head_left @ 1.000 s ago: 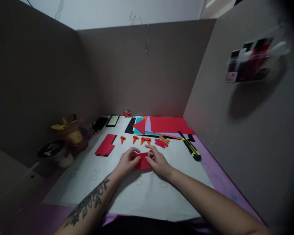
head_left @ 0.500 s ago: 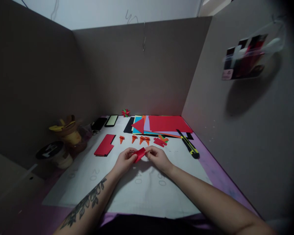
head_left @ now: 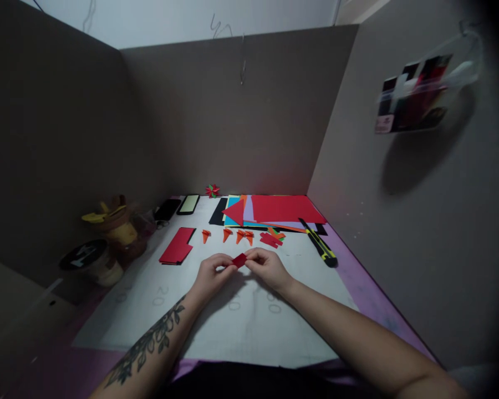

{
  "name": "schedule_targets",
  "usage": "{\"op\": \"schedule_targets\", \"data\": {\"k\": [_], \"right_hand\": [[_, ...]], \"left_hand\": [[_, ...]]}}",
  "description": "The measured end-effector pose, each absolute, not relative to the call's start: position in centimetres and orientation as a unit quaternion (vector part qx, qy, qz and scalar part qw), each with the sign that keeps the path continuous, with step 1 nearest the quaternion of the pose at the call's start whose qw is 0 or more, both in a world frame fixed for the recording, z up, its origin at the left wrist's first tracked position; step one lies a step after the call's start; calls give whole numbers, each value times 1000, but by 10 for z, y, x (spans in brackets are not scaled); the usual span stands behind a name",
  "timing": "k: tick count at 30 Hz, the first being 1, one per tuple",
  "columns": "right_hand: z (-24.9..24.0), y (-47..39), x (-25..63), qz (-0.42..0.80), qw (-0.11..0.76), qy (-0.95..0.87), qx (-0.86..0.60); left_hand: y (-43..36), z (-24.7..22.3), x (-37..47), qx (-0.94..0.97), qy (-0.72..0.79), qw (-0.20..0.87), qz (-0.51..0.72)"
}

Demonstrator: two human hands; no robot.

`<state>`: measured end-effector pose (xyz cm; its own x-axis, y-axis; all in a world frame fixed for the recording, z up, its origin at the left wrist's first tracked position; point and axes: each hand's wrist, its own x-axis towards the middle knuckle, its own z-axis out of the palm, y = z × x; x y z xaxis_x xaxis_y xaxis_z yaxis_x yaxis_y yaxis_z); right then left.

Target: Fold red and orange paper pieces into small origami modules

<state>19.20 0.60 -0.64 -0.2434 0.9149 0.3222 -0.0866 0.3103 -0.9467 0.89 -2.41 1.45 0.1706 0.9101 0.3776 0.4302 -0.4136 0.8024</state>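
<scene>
A small piece of red paper (head_left: 240,260) is held just above the white sheet, pinched from both sides. My left hand (head_left: 214,272) grips its left end between thumb and fingers. On its right end, the thumb and fingertips of my right hand (head_left: 268,268) are closed. Beyond my hands lie several folded orange paper pieces (head_left: 227,235) in a row. Small red paper strips (head_left: 270,240) lie to their right, partly over orange and green scraps (head_left: 276,234). A stack of cut red paper (head_left: 177,245) rests left of my hands.
Large coloured sheets (head_left: 286,208) lie at the back, with a yellow-and-black box cutter (head_left: 319,244) at their right. Two phones (head_left: 188,204) and a red-green paper star (head_left: 212,191) sit at the back left. Tubs and a pot (head_left: 115,224) stand left. Grey panels surround the table.
The red paper now shows smaller and darker between my fingers, its near part folded or turned away. My hands have come slightly closer together. The view has shifted a little.
</scene>
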Motion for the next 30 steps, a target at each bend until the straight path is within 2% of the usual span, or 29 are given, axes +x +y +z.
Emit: {"op": "schedule_targets", "data": {"k": [24, 30], "right_hand": [[1, -3, 185, 435, 532, -598, -412], [2, -4, 185, 447, 530, -603, -394]], "left_hand": [[-28, 14, 16, 689, 490, 285, 453], [-28, 15, 18, 644, 522, 326, 454]]}}
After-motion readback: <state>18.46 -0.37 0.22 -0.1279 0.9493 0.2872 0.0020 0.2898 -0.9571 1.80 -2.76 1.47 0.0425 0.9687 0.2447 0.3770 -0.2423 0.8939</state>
